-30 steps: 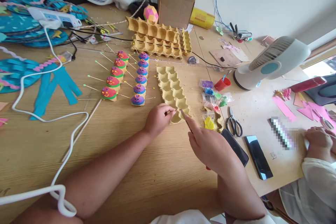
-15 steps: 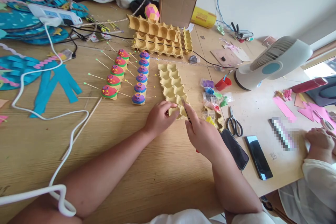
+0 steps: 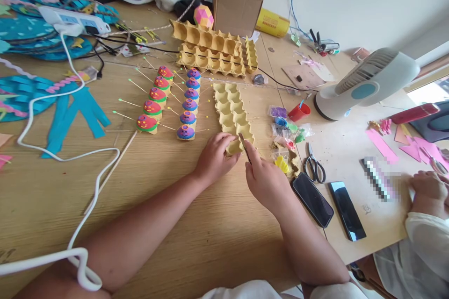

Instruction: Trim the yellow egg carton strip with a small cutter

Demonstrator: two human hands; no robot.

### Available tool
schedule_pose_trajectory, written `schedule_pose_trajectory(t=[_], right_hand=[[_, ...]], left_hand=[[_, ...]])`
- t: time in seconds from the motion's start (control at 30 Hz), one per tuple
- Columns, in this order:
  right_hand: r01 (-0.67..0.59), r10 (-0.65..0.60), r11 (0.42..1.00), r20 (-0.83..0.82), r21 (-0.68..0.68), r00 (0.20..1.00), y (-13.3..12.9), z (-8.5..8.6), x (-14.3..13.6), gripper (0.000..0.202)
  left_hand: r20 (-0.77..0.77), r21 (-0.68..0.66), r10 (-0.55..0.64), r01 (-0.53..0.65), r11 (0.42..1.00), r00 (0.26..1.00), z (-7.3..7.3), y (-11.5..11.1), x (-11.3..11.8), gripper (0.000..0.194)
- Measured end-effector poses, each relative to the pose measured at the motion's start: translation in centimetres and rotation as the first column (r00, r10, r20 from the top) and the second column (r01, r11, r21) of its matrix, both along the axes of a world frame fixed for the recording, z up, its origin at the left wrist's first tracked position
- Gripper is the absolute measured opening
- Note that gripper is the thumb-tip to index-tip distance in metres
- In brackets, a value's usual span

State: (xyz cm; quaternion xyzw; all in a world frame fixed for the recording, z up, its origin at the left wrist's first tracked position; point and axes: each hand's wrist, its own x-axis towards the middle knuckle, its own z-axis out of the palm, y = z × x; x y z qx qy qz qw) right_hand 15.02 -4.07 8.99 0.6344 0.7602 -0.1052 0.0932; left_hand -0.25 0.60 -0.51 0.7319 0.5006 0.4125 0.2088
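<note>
A pale yellow egg carton piece [image 3: 230, 107], two cups wide, lies on the table in front of me. My left hand [image 3: 216, 155] is closed on its near-left corner, thumb and fingers around the edge. In my right hand [image 3: 268, 181] is a knife [image 3: 244, 145], its narrow blade pointing away from me and lying against the near cups. The palm hides the knife's handle. Left of the carton stand two rows of painted egg-cup caterpillars: a red and green caterpillar [image 3: 152, 108] and a purple and blue caterpillar [image 3: 190, 104], with thin sticks poking out.
More egg carton pieces [image 3: 210, 46] lie behind. On the right are clay bags [image 3: 278, 121], a red cup [image 3: 299, 112], scissors [image 3: 314, 163], two phones [image 3: 313, 200] and a white fan [image 3: 365, 86]. A white cable [image 3: 96, 182] curves across the left. Another person's hand [image 3: 428, 186] rests at far right.
The knife and my right hand have shifted slightly left and toward me along the carton's near cups. My left hand keeps hold of the corner, and the carton is turned very slightly.
</note>
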Motion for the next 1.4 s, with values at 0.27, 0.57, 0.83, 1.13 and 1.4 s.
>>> schedule_pose_trajectory(t=[0.27, 0.57, 0.83, 1.13, 1.4], right_hand=[[-0.005, 0.005, 1.0, -0.007, 0.0, 1.0, -0.2, 0.6, 0.0, 0.059], [-0.005, 0.005, 1.0, 0.016, -0.029, 1.0, -0.4, 0.2, -0.2, 0.061], [-0.012, 0.016, 0.999, 0.099, -0.042, 0.995, -0.4, 0.2, -0.6, 0.064], [-0.048, 0.056, 0.997, 0.149, -0.056, 0.987, -1.0, 0.6, -0.8, 0.064], [-0.067, 0.08, 0.996, 0.214, -0.066, 0.974, -1.3, 0.5, -1.2, 0.066]], left_hand=[[0.008, -0.032, -0.013, 0.014, 0.999, 1.0, 0.2, 0.0, 0.0, 0.038], [0.027, -0.034, -0.006, 0.007, 0.999, 1.0, 0.2, 0.0, 0.1, 0.038], [0.022, -0.044, -0.015, 0.016, 0.999, 1.0, 0.1, 0.1, -0.1, 0.037], [0.041, -0.075, -0.022, 0.025, 0.997, 0.999, 0.3, 0.0, -0.1, 0.033], [0.053, -0.09, -0.021, 0.026, 0.996, 0.998, 0.4, 0.0, -0.2, 0.034]])
